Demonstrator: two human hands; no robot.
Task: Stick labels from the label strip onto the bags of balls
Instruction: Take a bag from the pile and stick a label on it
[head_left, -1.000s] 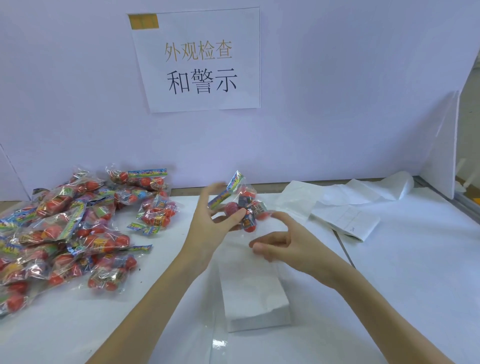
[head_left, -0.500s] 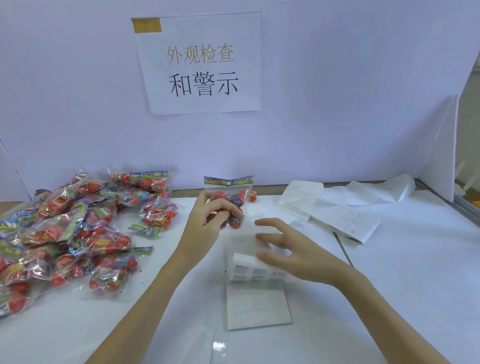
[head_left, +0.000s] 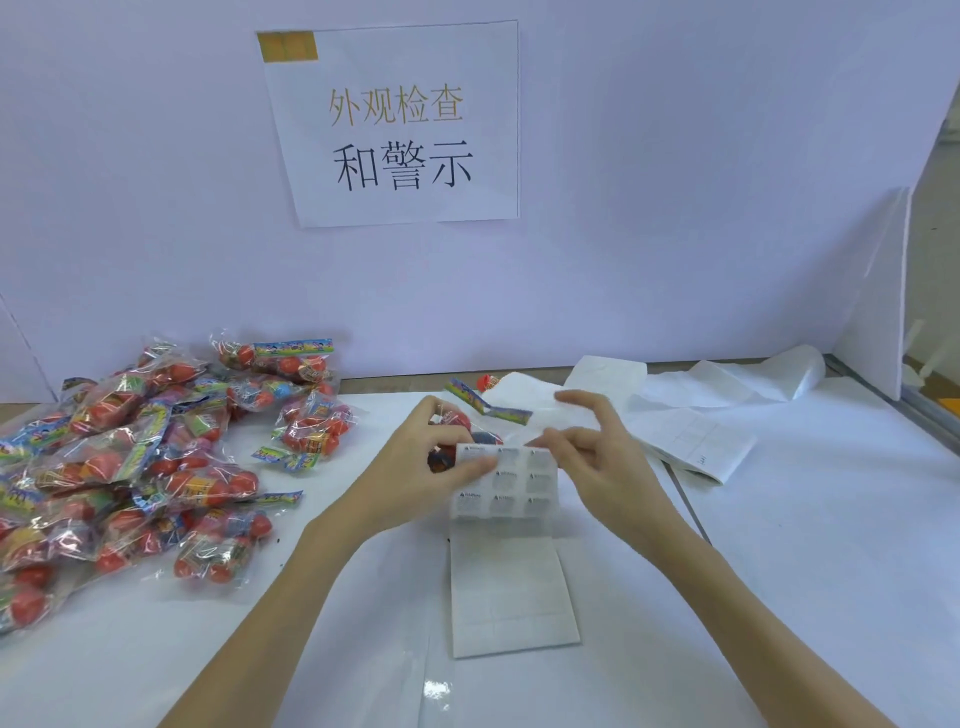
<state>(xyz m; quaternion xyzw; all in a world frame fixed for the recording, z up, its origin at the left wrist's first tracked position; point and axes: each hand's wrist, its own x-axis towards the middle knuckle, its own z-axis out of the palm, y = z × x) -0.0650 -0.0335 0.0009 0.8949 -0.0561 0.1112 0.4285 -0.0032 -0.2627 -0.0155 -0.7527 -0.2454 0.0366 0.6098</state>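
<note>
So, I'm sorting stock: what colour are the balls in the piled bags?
Mostly red-orange, seen through clear wrap on the piled bags, head view.

Two hands, left (head_left: 415, 467) and right (head_left: 597, 462), one bag (head_left: 462, 415) held at 12 o'clock, heap of bags (head_left: 130, 467) at 9 o'clock too tangled to count, one label strip (head_left: 506, 483), nine labels showing, one wall sign (head_left: 400, 124), spent backing paper (head_left: 691, 441) at 2 o'clock

Bright, even light is flooding the scene, casting only faint shadows. Glare is glinting off the glossy white counter (head_left: 436, 691) at bottom centre; wide-angle distortion is bending the frame's edges, and fine detail is looking soft.
</note>
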